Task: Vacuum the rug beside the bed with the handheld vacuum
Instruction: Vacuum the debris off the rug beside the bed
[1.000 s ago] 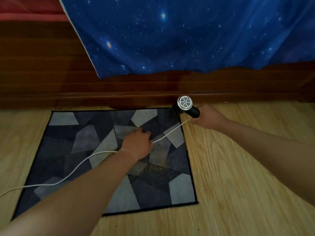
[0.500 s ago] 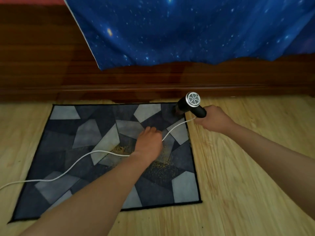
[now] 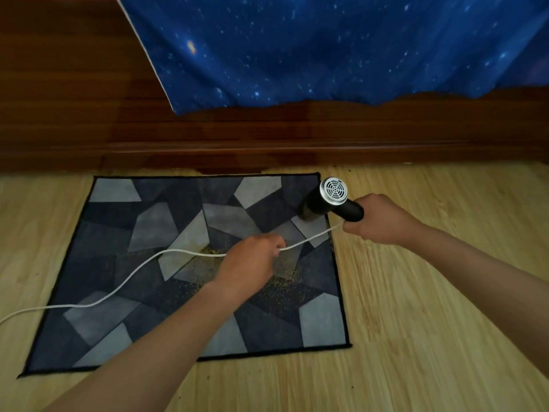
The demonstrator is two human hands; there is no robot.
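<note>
Since half a second ago: your left hand [image 3: 252,260] has gone from lying over the white cord [image 3: 118,288] to closing round it. The stretch of cord between your two hands now runs straight and clear of the pile. The vacuum and your right hand sit about where they were.

Head view.
- Right hand [image 3: 377,220]: fingers curled fully round the black handle of the handheld vacuum [image 3: 332,200], a firm hold.
- Vacuum: the rear grille faces the camera. The nozzle end points down and away, at the far right corner of the rug [image 3: 118,221], near the bed frame [image 3: 267,135]. Whether the nozzle actually touches the pile cannot be told from this angle.
- Left hand: fingers curled on the cord, over mid-rug, knuckles up. Behind it the cord trails left across the rug, onto the wooden floor [image 3: 430,292] and out of frame.
- Rug: dark patchwork, lying flat on the floor alongside the bed frame. A blue starry sheet [image 3: 326,49] hangs above.
- Yellowish grit [image 3: 285,288] is scattered mid-rug, partly hidden under your left wrist and spreading toward the near right.

Judgement: the step in hand is cord handling at the start of a pass. Most of the grit looks uncollected, so the task reads as early.

Next move: draw the nozzle from the corner toward the grit, low and slow. Your left hand should hold the cord out of the nozzle's path and lift off the dirty patch it now covers.
</note>
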